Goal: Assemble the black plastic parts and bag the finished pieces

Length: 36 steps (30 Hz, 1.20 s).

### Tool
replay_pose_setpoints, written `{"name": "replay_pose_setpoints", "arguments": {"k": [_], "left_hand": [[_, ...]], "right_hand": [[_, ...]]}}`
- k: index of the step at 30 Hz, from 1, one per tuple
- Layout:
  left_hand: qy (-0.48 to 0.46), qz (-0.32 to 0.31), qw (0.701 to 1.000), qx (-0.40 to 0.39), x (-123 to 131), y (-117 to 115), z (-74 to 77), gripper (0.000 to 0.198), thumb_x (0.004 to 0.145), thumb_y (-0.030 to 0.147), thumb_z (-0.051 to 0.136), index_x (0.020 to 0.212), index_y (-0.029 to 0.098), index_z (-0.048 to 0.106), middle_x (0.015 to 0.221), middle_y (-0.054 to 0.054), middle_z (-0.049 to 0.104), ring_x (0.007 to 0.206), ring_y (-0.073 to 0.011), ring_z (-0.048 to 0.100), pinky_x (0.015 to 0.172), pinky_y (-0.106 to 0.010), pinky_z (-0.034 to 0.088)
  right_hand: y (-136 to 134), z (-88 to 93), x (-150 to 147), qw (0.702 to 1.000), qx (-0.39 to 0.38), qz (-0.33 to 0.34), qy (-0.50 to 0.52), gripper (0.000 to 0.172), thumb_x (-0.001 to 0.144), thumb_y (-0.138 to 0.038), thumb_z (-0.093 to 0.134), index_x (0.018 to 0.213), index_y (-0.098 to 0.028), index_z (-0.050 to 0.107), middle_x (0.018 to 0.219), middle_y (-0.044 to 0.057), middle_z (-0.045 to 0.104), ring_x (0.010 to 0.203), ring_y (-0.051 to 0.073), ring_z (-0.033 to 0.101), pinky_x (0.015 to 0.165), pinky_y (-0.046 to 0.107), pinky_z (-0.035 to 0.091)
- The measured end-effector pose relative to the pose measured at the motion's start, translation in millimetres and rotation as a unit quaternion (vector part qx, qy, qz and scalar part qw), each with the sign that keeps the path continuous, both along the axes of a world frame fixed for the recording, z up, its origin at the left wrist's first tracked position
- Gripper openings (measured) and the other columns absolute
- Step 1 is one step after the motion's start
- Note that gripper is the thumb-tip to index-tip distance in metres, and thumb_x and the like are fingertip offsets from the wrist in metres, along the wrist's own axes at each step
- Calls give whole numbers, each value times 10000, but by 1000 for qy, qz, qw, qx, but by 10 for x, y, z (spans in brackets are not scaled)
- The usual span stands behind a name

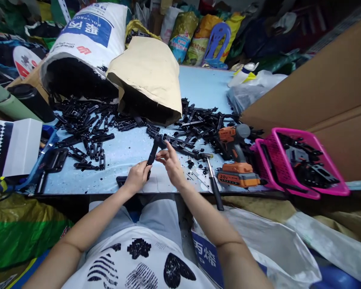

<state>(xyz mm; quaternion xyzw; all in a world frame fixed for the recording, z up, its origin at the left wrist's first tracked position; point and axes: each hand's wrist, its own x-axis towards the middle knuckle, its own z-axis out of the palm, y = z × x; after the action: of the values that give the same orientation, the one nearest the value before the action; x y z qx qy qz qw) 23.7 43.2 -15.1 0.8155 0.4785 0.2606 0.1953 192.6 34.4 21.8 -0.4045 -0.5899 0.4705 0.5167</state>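
My left hand (137,176) is closed around the lower end of a black T-shaped part (152,155), its bar slanting up and away from me. My right hand (172,165) is at the crosspiece, index finger extended along it and the other fingers curled close; the crosspiece is small and dark here, so I can't tell whether I'm pinching it or merely touching it.

From my head view, the part is above the near edge of the blue-covered table (124,149), in front of the open paper sack (150,72). Loose black parts (195,119) lie scattered beyond my hands, thickest near the mouths of that sack and the white woven sack (88,36). Right of my right hand lie a hammer (213,178), its handle over the table edge, then an orange cordless drill (237,154) and a pink basket (345,188).

I'd judge the part light and stiff, probably hard plastic, and smooth enough to twist in a loose grip. The straight bar seems the sure place to hold; the crosspiece looks slimmer, so I'd treat it gently, with fingertips only.
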Motion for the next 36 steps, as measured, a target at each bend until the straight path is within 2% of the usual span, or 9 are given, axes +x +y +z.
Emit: {"name": "replay_pose_setpoints", "arguments": {"k": [3, 7, 10, 14, 18, 20, 24, 31, 36], "left_hand": [[36, 75, 996, -27, 139, -97, -137, 245, 940, 235, 357, 940, 145, 584, 782, -91, 647, 768, -222, 636, 714, -326, 468], [52, 51, 997, 2, 175, -167, -201, 244, 931, 197, 336, 983, 136, 567, 846, -120, 645, 851, -241, 621, 772, -369, 473], [65, -44, 996, 44, 59, -166, -159, 287, 920, 217, 392, 1177, 144, 498, 1075, -144, 609, 1034, -255, 561, 868, -397, 450], [161, -167, 973, 11, -203, -112, -137, 358, 903, 288, 474, 1232, 146, 476, 1117, -133, 586, 1052, -262, 535, 870, -389, 440], [204, -169, 963, -43, -335, -33, -136, 274, 906, 222, 438, 1151, 150, 537, 1017, -116, 604, 999, -245, 543, 870, -380, 425], [201, -181, 961, -57, -335, -3, -110, 294, 902, 209, 421, 1175, 158, 519, 1065, -113, 587, 1037, -240, 526, 896, -379, 410], [204, -203, 955, -76, -313, 19, -39, 312, 904, 212, 369, 1189, 167, 490, 1116, -103, 563, 1072, -231, 507, 920, -377, 390], [168, -162, 971, -57, -381, -48, -28, 643, 719, 606, 610, 1153, 158, 457, 1073, -126, 581, 978, -290, 561, 825, -392, 436], [144, -145, 978, -32, -444, -94, -90, 419, 793, 469, 593, 1090, 194, 487, 1017, -75, 602, 919, -236, 603, 757, -324, 457]], "right_hand": [[-94, -241, -316, 990, -11, -131, -42, 720, 750, -518, 642, 1351, -264, 339, 1169, 84, 532, 1134, 203, 504, 967, 386, 427], [-37, -452, -489, 972, -106, -195, -72, 550, 778, -497, 596, 1212, -213, 413, 1148, 106, 552, 1009, 198, 571, 838, 340, 491], [50, -466, -332, 966, -157, -171, -111, 415, 860, -520, 442, 1099, -181, 452, 929, 70, 612, 828, 182, 609, 739, 317, 491], [38, -294, 189, 933, -98, -78, -337, 434, 862, -542, 463, 1106, -183, 463, 864, 41, 618, 747, 184, 589, 645, 285, 431], [-145, -181, 499, 819, 23, 178, -545, 347, 886, -515, 483, 1047, -212, 532, 922, 44, 641, 789, 188, 607, 616, 252, 365], [-239, -217, 474, 760, 61, 231, -605, 328, 905, -505, 458, 1023, -214, 553, 916, 48, 646, 763, 180, 616, 589, 244, 333], [-323, -337, 287, 709, 83, 215, -667, 356, 933, -512, 378, 1006, -214, 559, 887, 55, 647, 714, 173, 616, 548, 253, 280], [-413, -183, 107, 697, 82, 133, -700, 386, 949, -526, 296, 1026, -235, 538, 887, 70, 633, 732, 185, 600, 568, 285, 257], [-458, -19, 49, 693, 109, 112, -704, 354, 974, -442, 277, 1065, -219, 537, 914, 106, 614, 795, 213, 566, 650, 312, 277]]}}
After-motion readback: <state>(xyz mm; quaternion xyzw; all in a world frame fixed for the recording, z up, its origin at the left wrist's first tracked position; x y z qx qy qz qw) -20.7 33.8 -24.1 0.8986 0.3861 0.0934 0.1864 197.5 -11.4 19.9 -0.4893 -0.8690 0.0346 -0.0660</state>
